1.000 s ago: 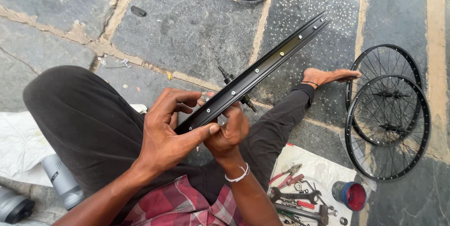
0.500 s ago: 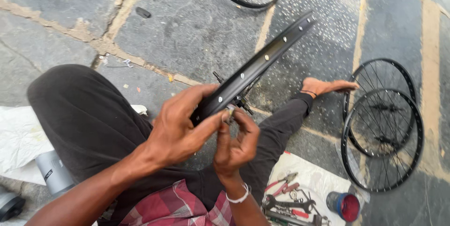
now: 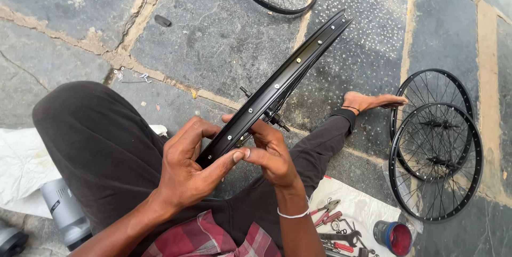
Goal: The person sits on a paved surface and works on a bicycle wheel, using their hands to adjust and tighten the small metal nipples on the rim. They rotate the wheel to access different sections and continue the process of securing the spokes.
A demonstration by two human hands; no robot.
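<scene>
Rim: a black metal bicycle wheel rim with silver spoke nipples along its inner channel is lying tilted across the person's lap, its far end rising away over the grey stone floor.
Left hand: the left hand is cupping the near end of the rim from below, its fingers curling over the edge and the thumb pressing up against the underside.
Right hand: the right hand is sitting just right of the rim's near end, fingers narrowly pinched together at the rim's edge (whether something small is between them, I cannot tell).
Hub: a dark axle is poking out just right of the rim's middle.
Around the rim: two black spoked wheels are lying stacked well right of it; red-handled pliers and spanners are resting on a white cloth near its lower right, beside a small blue tub with red inside.
</scene>
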